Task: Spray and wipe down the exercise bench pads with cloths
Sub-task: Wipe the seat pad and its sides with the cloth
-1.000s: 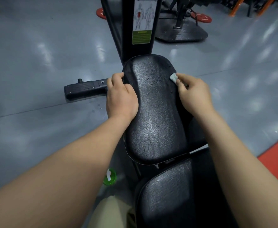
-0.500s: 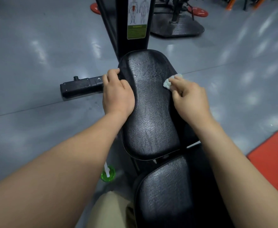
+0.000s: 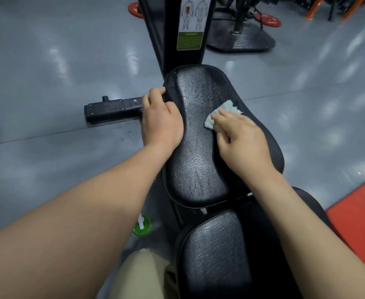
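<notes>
A glossy grey floor (image 3: 47,61) is seen throughout. A muscle-diagram label (image 3: 191,24) is fixed to a black upright (image 3: 168,39). A red weight plate (image 3: 268,19) is laid beyond it, and a red mat (image 3: 358,223) is placed at right.

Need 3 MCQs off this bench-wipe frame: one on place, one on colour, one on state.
1. Where is the cloth?
A) on the near pad
B) on the far pad, under the right hand
C) on the red mat

2. What colour is the bottle standing on the floor?
A) red
B) blue
C) green

3. What is the left hand doing?
A) gripping the far pad's left edge
B) holding the bottle
C) hanging free

Answers:
1 B, the right hand's fingers press it onto the far pad's right side.
2 C, it shows a green body with a white top.
3 A, the left hand's fingers curl over that edge.
</notes>
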{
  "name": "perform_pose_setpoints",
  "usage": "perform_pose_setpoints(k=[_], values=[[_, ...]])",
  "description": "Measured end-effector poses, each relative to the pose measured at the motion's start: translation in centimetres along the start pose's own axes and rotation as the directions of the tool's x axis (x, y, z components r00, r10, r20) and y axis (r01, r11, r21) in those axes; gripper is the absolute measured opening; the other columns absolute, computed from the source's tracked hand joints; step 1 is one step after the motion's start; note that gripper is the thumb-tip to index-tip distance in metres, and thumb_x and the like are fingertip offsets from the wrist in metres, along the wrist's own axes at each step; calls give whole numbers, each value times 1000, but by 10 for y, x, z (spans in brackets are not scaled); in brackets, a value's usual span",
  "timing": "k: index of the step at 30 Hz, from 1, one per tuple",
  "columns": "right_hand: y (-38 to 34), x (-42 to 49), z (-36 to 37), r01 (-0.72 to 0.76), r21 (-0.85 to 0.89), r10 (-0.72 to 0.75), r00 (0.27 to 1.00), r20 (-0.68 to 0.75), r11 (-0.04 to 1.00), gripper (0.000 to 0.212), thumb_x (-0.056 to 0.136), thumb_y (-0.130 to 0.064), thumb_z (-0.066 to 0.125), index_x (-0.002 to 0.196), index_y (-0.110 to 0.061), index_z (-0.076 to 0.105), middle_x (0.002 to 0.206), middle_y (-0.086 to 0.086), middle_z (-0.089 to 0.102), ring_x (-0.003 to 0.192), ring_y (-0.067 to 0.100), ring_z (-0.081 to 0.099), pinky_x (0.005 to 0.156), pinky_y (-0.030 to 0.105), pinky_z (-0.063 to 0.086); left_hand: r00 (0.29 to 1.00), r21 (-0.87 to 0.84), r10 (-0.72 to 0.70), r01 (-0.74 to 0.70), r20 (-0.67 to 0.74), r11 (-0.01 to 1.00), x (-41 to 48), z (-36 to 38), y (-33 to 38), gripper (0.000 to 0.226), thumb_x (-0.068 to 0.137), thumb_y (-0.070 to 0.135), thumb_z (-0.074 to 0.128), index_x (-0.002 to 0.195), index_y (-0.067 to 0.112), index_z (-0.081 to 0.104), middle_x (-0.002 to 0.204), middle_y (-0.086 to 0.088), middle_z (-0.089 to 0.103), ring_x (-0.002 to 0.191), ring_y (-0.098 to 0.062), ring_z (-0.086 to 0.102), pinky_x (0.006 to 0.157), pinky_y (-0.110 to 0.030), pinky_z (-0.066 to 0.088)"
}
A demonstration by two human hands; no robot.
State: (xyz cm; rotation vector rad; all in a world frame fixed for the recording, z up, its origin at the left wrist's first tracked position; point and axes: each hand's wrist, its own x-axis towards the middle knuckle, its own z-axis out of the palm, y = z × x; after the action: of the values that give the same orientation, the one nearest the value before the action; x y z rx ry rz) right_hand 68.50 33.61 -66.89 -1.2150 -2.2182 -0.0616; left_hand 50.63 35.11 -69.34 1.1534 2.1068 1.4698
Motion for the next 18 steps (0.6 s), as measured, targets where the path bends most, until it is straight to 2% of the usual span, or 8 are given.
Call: perform_pose_setpoints(k=[2, 7, 9, 12, 13, 15, 18], values=[[1, 14, 4, 6, -9, -6, 1000, 25, 1000, 21, 88, 0, 64, 105, -7, 73, 108, 10, 73, 101, 29, 61, 95, 26, 40, 1000, -3, -9, 9, -3, 1000, 0, 0, -1, 36, 97, 16, 41, 131, 16, 54, 139, -9, 49, 115, -35, 57, 95, -40, 44], [-7, 43, 15, 48, -52, -43, 994, 99, 997, 14, 93, -8, 51, 97, -9, 65, 96, 3, 66, 88, 32, 57, 81, 37, 45, 1000, -7, -1, 1, 8, 1000, 0, -2, 0, 37, 97, 15, 40, 132, 16, 53, 140, -8, 49, 119, -32, 54, 97, -40, 44], [-12, 25, 12, 77, -61, -72, 994, 86, 995, 15, 93, -5, 55, 102, -10, 66, 101, 2, 68, 93, 30, 57, 84, 36, 45, 1000, -7, -14, 14, 13, 1000, -1, -2, 1, 38, 96, 15, 39, 132, 18, 53, 140, -6, 48, 119, -31, 55, 98, -41, 45], [-16, 2, 5, 62, -22, -61, 997, 52, 998, 28, 93, -6, 63, 120, -11, 73, 125, 5, 71, 115, 26, 62, 101, 33, 46, 1000, -18, -24, 25, 16, 1000, -2, -2, 2, 42, 93, 21, 34, 131, 22, 53, 141, -3, 48, 117, -30, 56, 97, -42, 47], [-17, 6, 6, 66, -15, -65, 996, 54, 998, 28, 93, -5, 64, 119, -11, 74, 124, 6, 72, 115, 28, 63, 103, 32, 46, 1000, -27, -25, 26, 13, 999, -2, -3, 1, 45, 90, 23, 32, 130, 22, 53, 141, -2, 49, 117, -30, 56, 97, -41, 47], [-20, 25, 10, 80, -30, -78, 995, 58, 996, 22, 90, -1, 64, 109, -7, 74, 111, 10, 73, 103, 33, 65, 96, 31, 47, 999, -40, -35, 35, 17, 999, -2, -3, 1, 46, 90, 23, 32, 130, 22, 54, 141, -3, 49, 117, -30, 56, 98, -39, 46], [-29, 53, 15, 54, -37, -50, 993, 104, 998, 18, 93, -3, 58, 104, -4, 72, 107, 14, 71, 100, 38, 63, 89, 39, 51, 999, -67, -46, 47, 17, 997, 0, -2, -3, 42, 94, 17, 36, 131, 22, 54, 141, -3, 49, 119, -28, 56, 101, -39, 45]])
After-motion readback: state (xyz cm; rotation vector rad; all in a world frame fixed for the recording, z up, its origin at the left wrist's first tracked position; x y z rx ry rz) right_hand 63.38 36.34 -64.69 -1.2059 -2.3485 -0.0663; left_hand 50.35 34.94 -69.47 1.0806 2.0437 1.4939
